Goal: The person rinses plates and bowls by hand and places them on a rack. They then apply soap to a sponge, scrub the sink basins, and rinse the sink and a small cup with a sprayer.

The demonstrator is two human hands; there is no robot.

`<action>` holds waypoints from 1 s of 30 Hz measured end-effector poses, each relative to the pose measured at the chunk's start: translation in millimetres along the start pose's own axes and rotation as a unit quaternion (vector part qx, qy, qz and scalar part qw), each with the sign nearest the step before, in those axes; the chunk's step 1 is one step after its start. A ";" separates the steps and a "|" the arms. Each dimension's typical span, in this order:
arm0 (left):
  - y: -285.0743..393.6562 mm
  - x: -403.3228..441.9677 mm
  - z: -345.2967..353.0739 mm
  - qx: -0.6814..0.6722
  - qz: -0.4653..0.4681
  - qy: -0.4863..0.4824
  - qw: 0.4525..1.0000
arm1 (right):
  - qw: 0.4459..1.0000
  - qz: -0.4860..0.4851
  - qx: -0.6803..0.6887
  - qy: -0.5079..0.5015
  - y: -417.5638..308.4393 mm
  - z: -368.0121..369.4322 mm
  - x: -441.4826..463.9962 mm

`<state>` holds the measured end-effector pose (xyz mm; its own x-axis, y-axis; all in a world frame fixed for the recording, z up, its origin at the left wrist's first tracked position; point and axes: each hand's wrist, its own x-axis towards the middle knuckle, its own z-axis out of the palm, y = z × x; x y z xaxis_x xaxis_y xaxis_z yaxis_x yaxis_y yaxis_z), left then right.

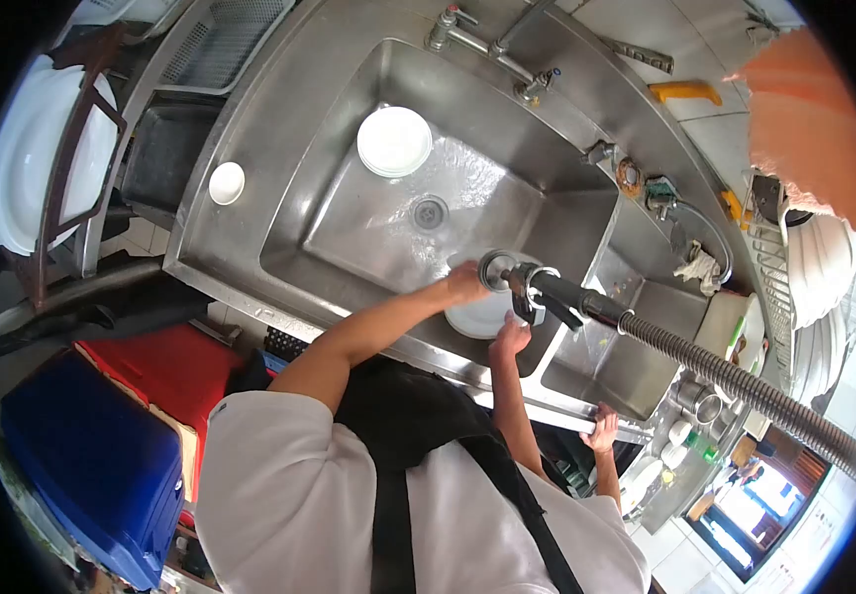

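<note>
A white plate is held low over the near right corner of the large sink basin. My right hand grips its right edge, fingers closed. At the upper rim of the plate is my left hand, fingers bent; the spray head hides their tips, so I cannot make out what they hold. The spray head, on its ribbed metal hose, hangs in front of both hands. A third hand is closed on the sink's front edge at right; whose it is I cannot tell.
Stacked white plates stand in the basin near the drain. A small white bowl sits on the left counter. The tap rises at the back. A second basin adjoins on the right, beside a dish rack.
</note>
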<state>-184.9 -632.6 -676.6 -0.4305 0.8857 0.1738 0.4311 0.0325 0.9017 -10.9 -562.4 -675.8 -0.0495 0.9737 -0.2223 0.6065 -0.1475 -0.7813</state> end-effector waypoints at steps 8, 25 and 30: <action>-10.8 -20.0 -107.4 0.032 -0.131 0.247 0.960 | 0.948 0.150 0.236 -0.151 21.4 -26.8 22.5; 23.3 -16.9 -112.7 -0.101 -0.250 0.238 0.933 | 0.835 0.250 0.416 -0.260 -57.3 22.1 39.5; -6.4 -20.1 -111.0 0.135 -0.304 0.217 0.918 | 0.932 0.121 0.297 -0.170 -17.9 48.2 34.8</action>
<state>-267.1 -702.1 -641.9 -0.9065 0.4000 -0.1353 0.1618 0.6250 0.7637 -61.8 -534.2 -697.7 -0.2787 0.8031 -0.5266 0.0921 -0.5235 -0.8471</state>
